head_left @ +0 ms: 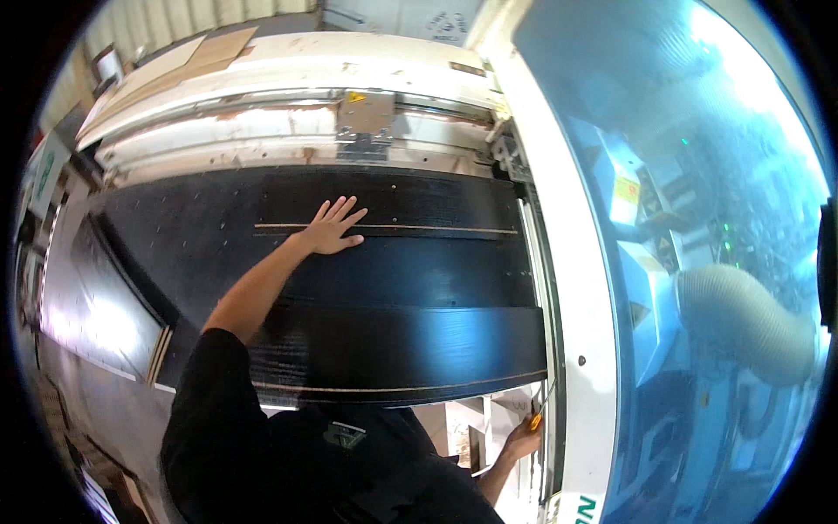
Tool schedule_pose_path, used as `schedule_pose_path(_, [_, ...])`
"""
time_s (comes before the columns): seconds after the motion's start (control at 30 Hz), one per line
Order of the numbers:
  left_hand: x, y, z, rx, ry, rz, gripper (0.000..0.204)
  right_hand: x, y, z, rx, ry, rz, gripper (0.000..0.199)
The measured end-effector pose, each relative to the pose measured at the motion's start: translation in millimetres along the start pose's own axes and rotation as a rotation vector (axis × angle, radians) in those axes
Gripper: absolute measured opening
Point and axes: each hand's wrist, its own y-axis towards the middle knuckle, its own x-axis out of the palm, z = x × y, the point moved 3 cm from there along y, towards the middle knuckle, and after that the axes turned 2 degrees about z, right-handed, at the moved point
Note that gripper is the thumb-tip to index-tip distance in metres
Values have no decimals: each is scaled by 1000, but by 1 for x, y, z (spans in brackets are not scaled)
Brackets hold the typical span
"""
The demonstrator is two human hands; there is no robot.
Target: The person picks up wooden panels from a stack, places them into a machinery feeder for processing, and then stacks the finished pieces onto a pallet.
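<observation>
Dark wood-grain panels lie side by side on the machine's black table. My left hand (334, 227) rests with fingers spread on the far panel (436, 203), over its light raw edge. A second dark panel (410, 271) lies in the middle, and a wider one (401, 349) lies nearest my body. Down at the lower right, beside the machine's white frame, my right hand (522, 444) is closed round a small tool with a yellow-orange handle (535, 422). The tool's kind is too small to tell, and part of that hand is hidden.
A clear blue-tinted guard (698, 157) with a ribbed hose (733, 314) behind it stands on the right. Across the back runs a metal rail with a carriage (365, 118). Several stacked panels (105, 306) lie at the left, and brown boards (188, 70) at the far left.
</observation>
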Motion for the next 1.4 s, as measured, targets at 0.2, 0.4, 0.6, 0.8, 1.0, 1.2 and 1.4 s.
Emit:
schedule_pose_path(0.2, [-28, -108, -62, -51, -107, -54, 74, 0, -28, -1, -7, 271, 209, 48])
schedule_pose_path(0.4, [-36, -255, -149, -603, -110, 272, 80, -50, -12, -139, -334, 458, 435, 23])
schedule_pose_path(0.6, [-18, -319, -159, -1045, -236, 494, 83, 40, 18, -349, -848, 479, -246, 31])
schedule_pose_path(0.8, [-16, -305, -147, -1073, -224, 604, 75, 154, 28, -434, -782, -53, -488, 73])
schedule_pose_path(1.0, [-25, -326, -169, -1100, -301, 776, 59, 159, 36, -463, -795, 48, -532, 68])
schedule_pose_path(1.2, [-90, -380, -178, -1187, -148, 889, 48, 162, 45, -465, -598, 185, -1048, 65])
schedule_pose_path(1.4, [-78, -489, -174, -1296, -184, 1070, 40, 64, -51, -472, -382, 584, -1041, 82])
